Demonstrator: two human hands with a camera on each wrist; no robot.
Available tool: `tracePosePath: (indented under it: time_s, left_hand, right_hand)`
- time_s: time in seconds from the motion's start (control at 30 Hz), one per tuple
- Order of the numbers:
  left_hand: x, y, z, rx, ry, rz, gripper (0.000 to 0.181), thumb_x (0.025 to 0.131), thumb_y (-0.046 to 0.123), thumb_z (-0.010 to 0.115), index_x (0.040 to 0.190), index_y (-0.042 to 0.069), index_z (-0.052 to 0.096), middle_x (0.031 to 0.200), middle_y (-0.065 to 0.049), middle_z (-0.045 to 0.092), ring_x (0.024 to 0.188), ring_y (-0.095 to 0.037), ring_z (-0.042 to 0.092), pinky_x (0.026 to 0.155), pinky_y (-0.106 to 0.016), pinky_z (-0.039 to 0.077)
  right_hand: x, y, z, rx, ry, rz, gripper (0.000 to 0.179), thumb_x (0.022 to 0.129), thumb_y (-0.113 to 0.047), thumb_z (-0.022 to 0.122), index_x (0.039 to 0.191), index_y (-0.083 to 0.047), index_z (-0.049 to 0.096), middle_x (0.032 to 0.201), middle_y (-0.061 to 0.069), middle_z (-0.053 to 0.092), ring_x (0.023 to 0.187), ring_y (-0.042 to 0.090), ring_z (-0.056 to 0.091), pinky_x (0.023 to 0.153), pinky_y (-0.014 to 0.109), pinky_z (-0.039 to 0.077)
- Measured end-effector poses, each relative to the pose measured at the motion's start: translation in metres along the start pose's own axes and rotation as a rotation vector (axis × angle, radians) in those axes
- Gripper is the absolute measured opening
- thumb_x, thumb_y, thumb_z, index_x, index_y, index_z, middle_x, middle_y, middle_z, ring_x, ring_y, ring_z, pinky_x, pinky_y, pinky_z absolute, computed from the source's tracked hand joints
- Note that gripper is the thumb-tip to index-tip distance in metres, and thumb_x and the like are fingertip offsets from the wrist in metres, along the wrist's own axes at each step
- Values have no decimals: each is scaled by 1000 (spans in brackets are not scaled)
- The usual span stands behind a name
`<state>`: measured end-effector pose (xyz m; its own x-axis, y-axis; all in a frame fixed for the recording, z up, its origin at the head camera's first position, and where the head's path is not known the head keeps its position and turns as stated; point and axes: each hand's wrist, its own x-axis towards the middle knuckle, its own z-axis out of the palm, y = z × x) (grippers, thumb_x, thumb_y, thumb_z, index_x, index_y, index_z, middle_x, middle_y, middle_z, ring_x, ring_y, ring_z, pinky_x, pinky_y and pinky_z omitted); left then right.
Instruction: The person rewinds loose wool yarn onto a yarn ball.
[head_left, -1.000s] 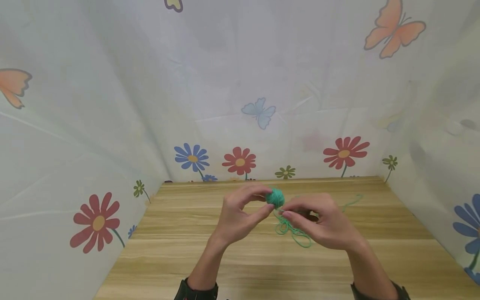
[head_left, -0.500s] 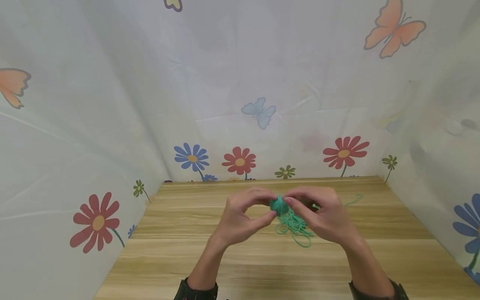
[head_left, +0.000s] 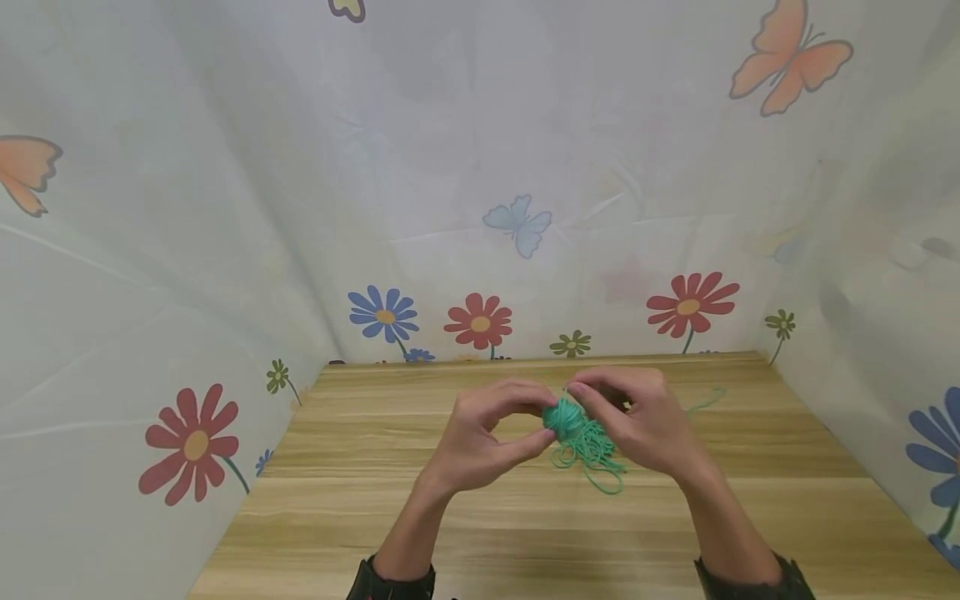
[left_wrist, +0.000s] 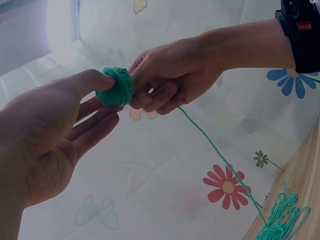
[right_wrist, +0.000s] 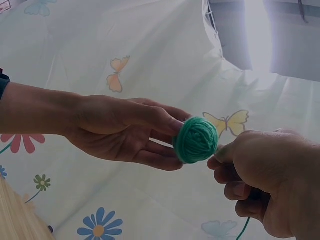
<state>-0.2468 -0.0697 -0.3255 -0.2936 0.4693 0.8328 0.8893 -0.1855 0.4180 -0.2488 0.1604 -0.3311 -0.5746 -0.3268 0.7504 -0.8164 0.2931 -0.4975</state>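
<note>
A small ball of green yarn (head_left: 564, 419) is held up over the table, pinched between the thumb and fingers of my left hand (head_left: 491, 433). At the ball's right side my right hand (head_left: 637, 417) pinches the yarn strand, thumb against forefinger, other fingers curled. The left wrist view shows the strand (left_wrist: 215, 147) running from under my right hand down to a loose heap of green yarn (left_wrist: 282, 222) on the table. In the right wrist view the wound ball (right_wrist: 197, 141) sits at my left fingertips, with my right fingertips right at its edge.
The wooden table (head_left: 525, 533) carries the loose yarn behind and below the hands, with one loose end (head_left: 707, 402) trailing right. A pale curtain (head_left: 450, 167) printed with flowers and butterflies surrounds the table at the back and sides.
My right hand has gone from below right of the ball, across its front, up to its upper right with the strand. The left hand has turned the ball and shifted slightly right.
</note>
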Motion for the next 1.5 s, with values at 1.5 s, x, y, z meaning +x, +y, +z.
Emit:
tracePosePath:
  time_s: [1.5]
  left_hand:
    - [-2,-8,-4,111,178,-56,38,77,-23,76,113,-17,65,108,-27,69,98,-28,70,84,-45,64]
  right_hand:
    - [0,-28,4,154,-78,-180,37,77,23,72,101,-5,76,69,-5,59,49,0,40,34,15,33]
